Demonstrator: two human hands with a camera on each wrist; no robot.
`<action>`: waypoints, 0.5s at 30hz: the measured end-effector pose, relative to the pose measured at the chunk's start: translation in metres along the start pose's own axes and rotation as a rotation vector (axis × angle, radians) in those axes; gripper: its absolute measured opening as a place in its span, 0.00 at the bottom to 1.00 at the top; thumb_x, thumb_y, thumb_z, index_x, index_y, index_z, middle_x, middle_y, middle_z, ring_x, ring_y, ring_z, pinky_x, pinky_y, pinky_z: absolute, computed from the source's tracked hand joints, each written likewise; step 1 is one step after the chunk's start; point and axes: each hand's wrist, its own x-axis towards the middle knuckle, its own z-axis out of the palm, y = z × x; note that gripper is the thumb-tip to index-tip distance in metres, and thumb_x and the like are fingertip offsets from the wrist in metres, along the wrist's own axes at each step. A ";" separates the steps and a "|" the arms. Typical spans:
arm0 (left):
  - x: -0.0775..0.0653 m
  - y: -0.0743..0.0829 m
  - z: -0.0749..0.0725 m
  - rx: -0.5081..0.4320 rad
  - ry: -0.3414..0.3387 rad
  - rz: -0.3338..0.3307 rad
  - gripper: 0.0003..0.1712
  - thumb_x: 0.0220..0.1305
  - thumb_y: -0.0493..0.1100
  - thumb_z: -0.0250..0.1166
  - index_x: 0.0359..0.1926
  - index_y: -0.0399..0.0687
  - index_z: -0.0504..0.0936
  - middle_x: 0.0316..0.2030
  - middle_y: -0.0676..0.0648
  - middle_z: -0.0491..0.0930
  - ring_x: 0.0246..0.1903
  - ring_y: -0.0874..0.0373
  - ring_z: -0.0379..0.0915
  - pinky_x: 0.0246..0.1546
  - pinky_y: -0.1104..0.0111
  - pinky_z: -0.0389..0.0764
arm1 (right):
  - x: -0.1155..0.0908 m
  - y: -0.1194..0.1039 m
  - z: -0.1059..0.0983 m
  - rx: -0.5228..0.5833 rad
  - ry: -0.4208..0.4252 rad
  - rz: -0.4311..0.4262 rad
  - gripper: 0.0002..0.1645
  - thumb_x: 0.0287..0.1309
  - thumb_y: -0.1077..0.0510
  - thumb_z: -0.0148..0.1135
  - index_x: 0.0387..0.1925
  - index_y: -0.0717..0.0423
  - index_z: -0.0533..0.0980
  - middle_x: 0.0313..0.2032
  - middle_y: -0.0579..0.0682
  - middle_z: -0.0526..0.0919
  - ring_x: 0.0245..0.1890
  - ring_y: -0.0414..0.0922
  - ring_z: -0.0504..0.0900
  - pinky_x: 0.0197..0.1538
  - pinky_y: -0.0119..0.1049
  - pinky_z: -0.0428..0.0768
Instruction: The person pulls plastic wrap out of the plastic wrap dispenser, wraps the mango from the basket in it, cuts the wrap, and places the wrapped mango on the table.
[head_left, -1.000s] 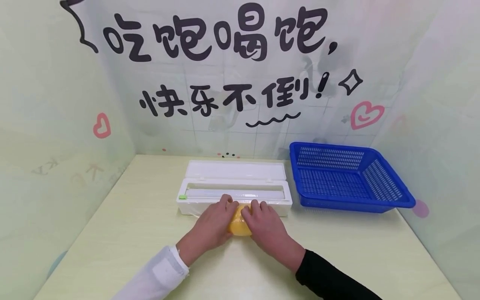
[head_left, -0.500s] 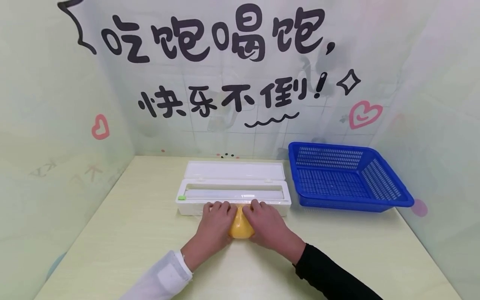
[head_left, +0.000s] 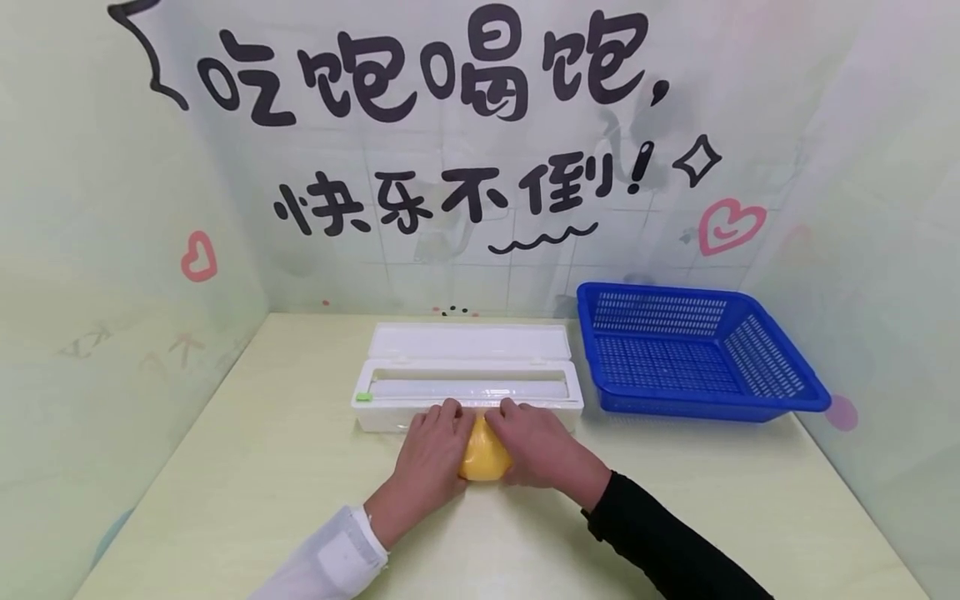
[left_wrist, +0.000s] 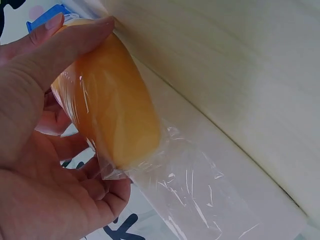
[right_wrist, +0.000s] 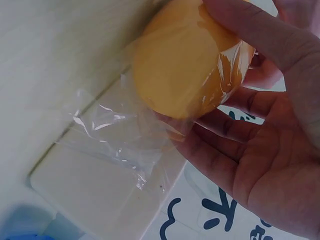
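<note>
Orange point(head_left: 483, 454) between both hands, against dispenser point(head_left: 467, 392) edge.

Head view high, forward-down; wrist views close, sharing the orange point(left_wrist: 117, 107).

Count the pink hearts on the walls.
2. One pink heart on the left wall, one smiling pink heart on the back wall above the blue basket. Others may lie outside view.

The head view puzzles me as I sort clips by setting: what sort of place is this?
Probably a staged kitchen-style booth, not a real kitchen: printed backdrop walls with cartoon lettering surround a pale table holding a white cling-film dispenser and a blue basket.
</note>
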 end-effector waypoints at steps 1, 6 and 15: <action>0.000 0.000 -0.001 -0.007 -0.005 0.002 0.48 0.29 0.48 0.86 0.54 0.43 0.72 0.43 0.44 0.72 0.41 0.49 0.69 0.39 0.59 0.72 | 0.001 0.000 -0.001 0.006 -0.013 0.000 0.42 0.36 0.40 0.84 0.50 0.51 0.72 0.37 0.48 0.75 0.33 0.44 0.78 0.36 0.35 0.80; 0.000 0.001 -0.004 0.010 -0.034 0.021 0.44 0.30 0.50 0.86 0.49 0.45 0.72 0.37 0.46 0.71 0.37 0.50 0.70 0.37 0.60 0.73 | 0.002 0.001 -0.004 0.022 -0.060 -0.002 0.42 0.37 0.39 0.83 0.50 0.51 0.73 0.36 0.47 0.75 0.31 0.43 0.77 0.35 0.35 0.79; 0.003 -0.009 -0.012 -0.035 -0.005 0.045 0.39 0.29 0.52 0.86 0.45 0.46 0.80 0.37 0.47 0.77 0.37 0.48 0.77 0.40 0.55 0.75 | -0.007 0.005 0.002 0.055 0.047 -0.008 0.41 0.44 0.37 0.77 0.56 0.51 0.72 0.42 0.47 0.80 0.35 0.43 0.78 0.35 0.34 0.77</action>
